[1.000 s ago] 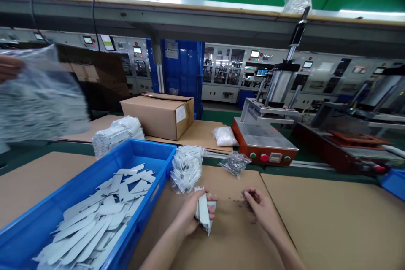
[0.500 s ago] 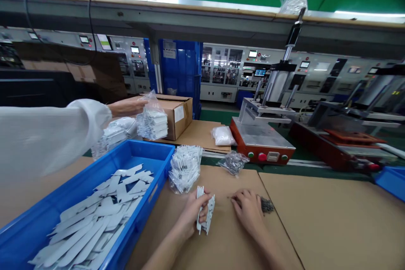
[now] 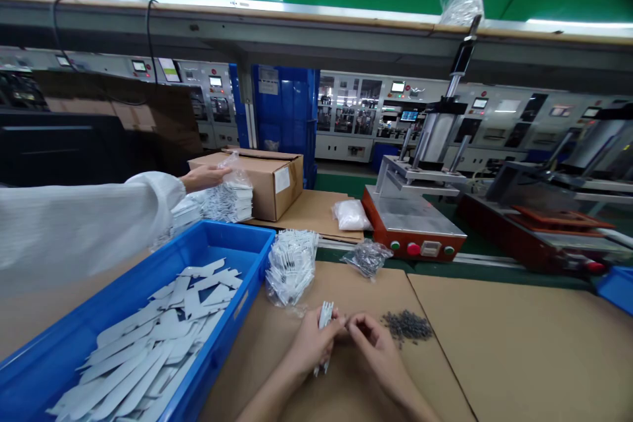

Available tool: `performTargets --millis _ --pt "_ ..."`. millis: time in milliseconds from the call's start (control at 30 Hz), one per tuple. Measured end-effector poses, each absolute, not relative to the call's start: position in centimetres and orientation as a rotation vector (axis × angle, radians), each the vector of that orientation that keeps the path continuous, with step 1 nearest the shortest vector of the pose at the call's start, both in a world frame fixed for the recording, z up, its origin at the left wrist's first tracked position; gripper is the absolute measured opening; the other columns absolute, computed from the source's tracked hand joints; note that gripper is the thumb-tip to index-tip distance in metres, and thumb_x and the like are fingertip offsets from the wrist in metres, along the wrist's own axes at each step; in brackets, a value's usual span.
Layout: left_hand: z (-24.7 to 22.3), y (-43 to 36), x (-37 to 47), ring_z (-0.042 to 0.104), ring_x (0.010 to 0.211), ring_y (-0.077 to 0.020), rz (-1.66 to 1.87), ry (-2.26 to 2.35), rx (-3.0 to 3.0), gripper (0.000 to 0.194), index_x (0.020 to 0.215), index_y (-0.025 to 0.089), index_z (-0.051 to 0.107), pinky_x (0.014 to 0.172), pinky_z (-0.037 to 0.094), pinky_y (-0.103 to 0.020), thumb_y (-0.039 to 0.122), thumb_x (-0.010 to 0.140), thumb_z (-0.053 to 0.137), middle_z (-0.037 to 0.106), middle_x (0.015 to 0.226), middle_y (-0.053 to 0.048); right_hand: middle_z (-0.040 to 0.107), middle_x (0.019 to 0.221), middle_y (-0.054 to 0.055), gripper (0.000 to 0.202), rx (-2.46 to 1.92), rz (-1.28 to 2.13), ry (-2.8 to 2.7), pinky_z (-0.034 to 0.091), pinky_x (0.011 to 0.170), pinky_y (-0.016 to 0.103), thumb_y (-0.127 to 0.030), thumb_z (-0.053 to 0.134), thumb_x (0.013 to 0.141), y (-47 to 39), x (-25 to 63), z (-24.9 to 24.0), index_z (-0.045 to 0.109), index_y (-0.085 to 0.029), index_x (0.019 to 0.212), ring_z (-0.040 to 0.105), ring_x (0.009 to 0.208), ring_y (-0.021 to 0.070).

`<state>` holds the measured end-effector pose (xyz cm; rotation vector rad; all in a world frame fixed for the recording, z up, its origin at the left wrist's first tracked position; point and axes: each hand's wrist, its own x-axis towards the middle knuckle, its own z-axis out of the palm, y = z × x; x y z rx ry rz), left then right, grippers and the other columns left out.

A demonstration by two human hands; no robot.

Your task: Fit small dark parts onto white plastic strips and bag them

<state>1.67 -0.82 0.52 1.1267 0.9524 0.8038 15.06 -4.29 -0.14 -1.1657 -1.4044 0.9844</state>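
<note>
My left hand (image 3: 312, 341) is closed round a few narrow white plastic strips (image 3: 326, 314), held upright above the cardboard. My right hand (image 3: 374, 345) is closed in a pinch, its fingertips beside those of my left hand. Whatever it pinches is too small to make out. A loose heap of small dark grey pieces (image 3: 408, 325) lies on the cardboard just right of my right hand. Beyond my left hand sits a clear bag of white plastic strips (image 3: 291, 264). Farther back lies a clear bag of grey pieces (image 3: 366, 257).
At left, a blue bin (image 3: 237, 300) holds flat white plastic parts. A co-worker's hand (image 3: 208, 177) grips a bag of white parts (image 3: 235, 201) beside a cardboard box (image 3: 284, 188). A press with a red base (image 3: 413, 231) and a white packet (image 3: 351, 215) stand behind.
My right hand has left the grey heap and come over to my left hand. My left hand has turned the strips slightly. The co-worker's hand has lowered its bag beside the box.
</note>
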Motion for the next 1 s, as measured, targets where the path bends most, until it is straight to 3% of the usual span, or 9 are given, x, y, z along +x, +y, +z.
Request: performTargets --millis 100,267,433,533,733,867,1000 --pt "0.7 -0.9 1.6 0.022 0.023 -0.0026 0.783 0.925 1.149 0.021 0.069 0.018 0.044 0.025 0.019 -0.013 0.037 0.069 0.054 0.029 0.03 0.013 0.061 0.08 0.004 0.019 -1.164 0.882 -1.422 0.042 0.07 0.025 -0.035 0.053 0.075 -4.4 15.3 0.1 0.057 -0.018 0.082 0.055 0.076 0.0176" --pt "0.7 -1.1 1.8 0.022 0.023 -0.002 0.767 0.879 1.083 0.017 0.067 0.017 0.046 0.026 0.018 -0.013 0.032 0.066 0.055 0.029 0.031 0.012 0.06 0.074 0.003 0.02 -1.198 0.849 -1.484 0.042 0.068 0.024 -0.036 0.049 0.077 -4.4 15.6 0.0 0.057 -0.018 0.076 0.055 0.073 0.0174" --pt "0.4 -1.2 2.0 0.047 0.036 -0.0073 0.838 0.83 0.828 0.025 0.088 0.015 0.048 0.035 0.034 -0.016 0.029 0.067 0.05 0.05 0.048 0.004 0.058 0.075 0.003 0.021 -1.211 0.824 -1.419 0.041 0.069 0.024 -0.038 0.045 0.079 -4.3 15.4 -0.5 0.052 -0.019 0.078 0.053 0.074 0.017" --pt "0.1 -0.9 2.1 0.056 0.046 -0.0125 0.898 0.932 0.792 0.028 0.09 0.013 0.048 0.044 0.044 -0.023 0.029 0.068 0.051 0.055 0.054 0.001 0.056 0.071 0.001 0.02 -1.191 0.892 -1.393 0.041 0.064 0.023 -0.038 0.045 0.079 -4.6 15.3 -0.2 0.05 -0.019 0.077 0.052 0.069 0.0155" --pt "-0.5 -0.5 2.0 0.053 0.041 -0.0128 1.003 1.076 1.065 0.025 0.073 0.016 0.045 0.039 0.045 -0.025 0.035 0.065 0.058 0.051 0.053 0.003 0.055 0.067 0.0 0.015 -1.004 1.258 -1.354 0.043 0.063 0.025 -0.032 0.046 0.08 -4.9 14.8 0.4 0.049 -0.018 0.075 0.053 0.064 0.014" --pt "-0.6 -0.8 2.0 0.051 0.041 -0.0126 0.968 1.067 1.205 0.027 0.075 0.016 0.045 0.038 0.043 -0.024 0.041 0.069 0.053 0.051 0.054 0.003 0.054 0.065 -0.001 0.013 -1.021 1.19 -1.353 0.044 0.061 0.025 -0.03 0.048 0.079 -4.7 14.8 -0.1 0.051 -0.018 0.075 0.052 0.061 0.0132" --pt "-0.4 -1.0 1.9 0.05 0.054 -0.0112 1.098 1.07 1.393 0.023 0.07 0.015 0.049 0.05 0.04 -0.02 0.038 0.071 0.052 0.05 0.059 0.002 0.058 0.071 0.002 0.014 -1.129 1.008 -1.409 0.044 0.063 0.024 -0.03 0.051 0.077 -4.7 15.0 -0.1 0.054 -0.017 0.076 0.054 0.067 0.0153"
